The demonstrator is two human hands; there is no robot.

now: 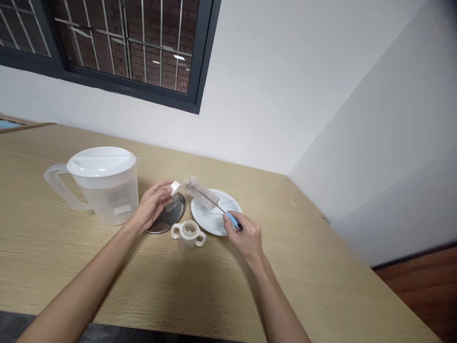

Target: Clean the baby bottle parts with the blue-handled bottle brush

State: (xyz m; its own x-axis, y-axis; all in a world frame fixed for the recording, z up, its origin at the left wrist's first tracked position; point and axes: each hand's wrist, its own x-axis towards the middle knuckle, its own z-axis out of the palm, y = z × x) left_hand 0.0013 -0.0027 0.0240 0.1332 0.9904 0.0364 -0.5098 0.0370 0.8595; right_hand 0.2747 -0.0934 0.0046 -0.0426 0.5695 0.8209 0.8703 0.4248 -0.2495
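Observation:
Between its fingertips my left hand (154, 205) holds a small white bottle cap (174, 188), raised above a round metal tray (166, 221). My right hand (246, 233) is closed around the blue handle of a bottle brush (203, 194). The brush's pale bristles point up and left toward the cap, a small gap apart from it, above a white plate (200, 216). Nearer to me, between my hands, a small clear baby bottle (189, 233) with two cream handles stands upright without a lid.
A large translucent pitcher (114, 195) with a white lid stands at the left, its handle facing left. A thin pale strip (293, 200) lies on the wooden table (303, 271) at the right. Behind the table are a white wall and a barred window (124, 43).

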